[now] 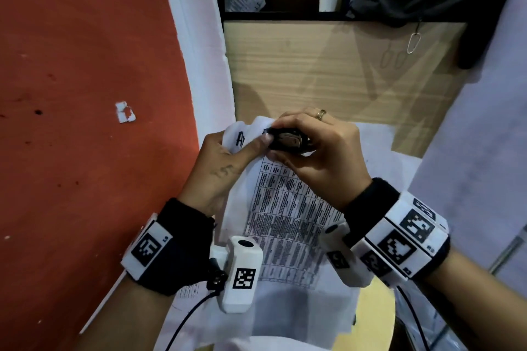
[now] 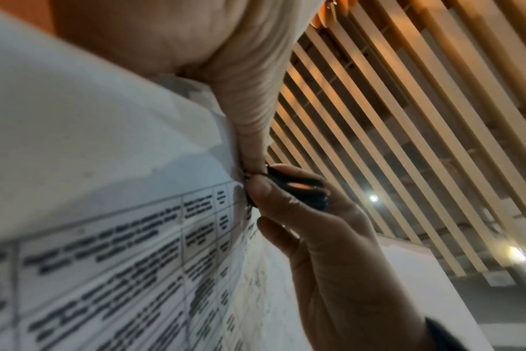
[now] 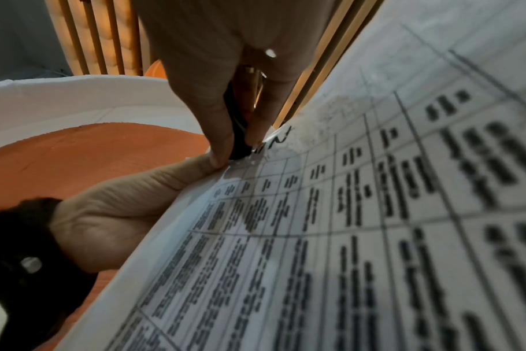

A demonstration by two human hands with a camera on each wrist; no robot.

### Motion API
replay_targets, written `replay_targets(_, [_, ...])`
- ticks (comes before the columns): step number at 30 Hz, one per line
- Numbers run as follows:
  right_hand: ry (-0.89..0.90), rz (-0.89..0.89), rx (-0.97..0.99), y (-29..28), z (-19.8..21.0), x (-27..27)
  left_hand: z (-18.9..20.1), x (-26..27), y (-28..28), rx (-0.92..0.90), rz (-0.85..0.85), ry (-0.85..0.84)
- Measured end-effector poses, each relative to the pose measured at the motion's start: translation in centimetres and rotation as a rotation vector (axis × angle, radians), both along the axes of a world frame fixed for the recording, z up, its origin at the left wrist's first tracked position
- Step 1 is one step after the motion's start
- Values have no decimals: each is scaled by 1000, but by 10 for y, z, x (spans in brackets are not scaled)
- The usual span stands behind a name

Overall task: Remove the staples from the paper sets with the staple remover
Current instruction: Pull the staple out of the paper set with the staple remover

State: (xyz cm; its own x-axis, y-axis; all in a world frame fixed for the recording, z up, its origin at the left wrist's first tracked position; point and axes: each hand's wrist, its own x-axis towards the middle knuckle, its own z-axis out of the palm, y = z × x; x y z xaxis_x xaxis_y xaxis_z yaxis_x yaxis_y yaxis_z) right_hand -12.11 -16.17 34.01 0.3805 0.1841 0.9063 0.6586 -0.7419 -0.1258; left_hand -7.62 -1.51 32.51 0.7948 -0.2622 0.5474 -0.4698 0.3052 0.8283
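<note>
Wood-grain desk (image 1: 328, 65) runs across the far side, red floor (image 1: 85, 122) to the left, white scrap (image 1: 125, 112) lying on it. Paper set (image 1: 285, 208), a printed table sheet, is held up off the desk between both wrists, long axis running from the body out to the hands, stapled corner at the far left end. Left hand (image 1: 219, 168) pinches that corner, thumb on top and fingers behind, so it's curled round the paper. Right hand (image 1: 319, 148) is closed round the black staple remover (image 1: 288, 141), thumb and fingers squeezing it from both sides. Remover nose points left and touches the paper right beside the left thumb tip; right wrist view shows the tip (image 3: 241, 152) sitting on the sheet at the top corner of the table grid. Staple itself too small/blurred to confirm. Judgement: the bite is in progress, and the right hand is the one on the staple while the left only braces. The pull should go away from the left thumb, along the sheet edge, else the corner tears
</note>
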Motion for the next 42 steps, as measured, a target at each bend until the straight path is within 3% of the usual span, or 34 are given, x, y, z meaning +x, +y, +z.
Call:
replay_targets(8, [79, 108, 138, -5, -3, 2, -4, 10, 1, 4, -100, 146])
replay_targets(18, [232, 256, 255, -11, -1, 6, -9, 8, -6, -19, -46, 118])
replay_targets(28, [12, -112, -11, -9, -16, 16, -32, 25, -23, 165, 441, -191])
replay_targets(31, [39, -168, 4, -15, -22, 17, -35, 33, -18, 162, 460, -186])
replay_targets(34, [181, -219, 17, -25, -40, 21, -39, 40, -13, 169, 455, -163])
replay_targets(38, [562, -393, -18, -39, -76, 31, -47, 51, -8, 162, 435, -123])
replay_targets(42, [798, -544, -87, -45, -100, 33, -51, 58, -3, 207, 421, -82])
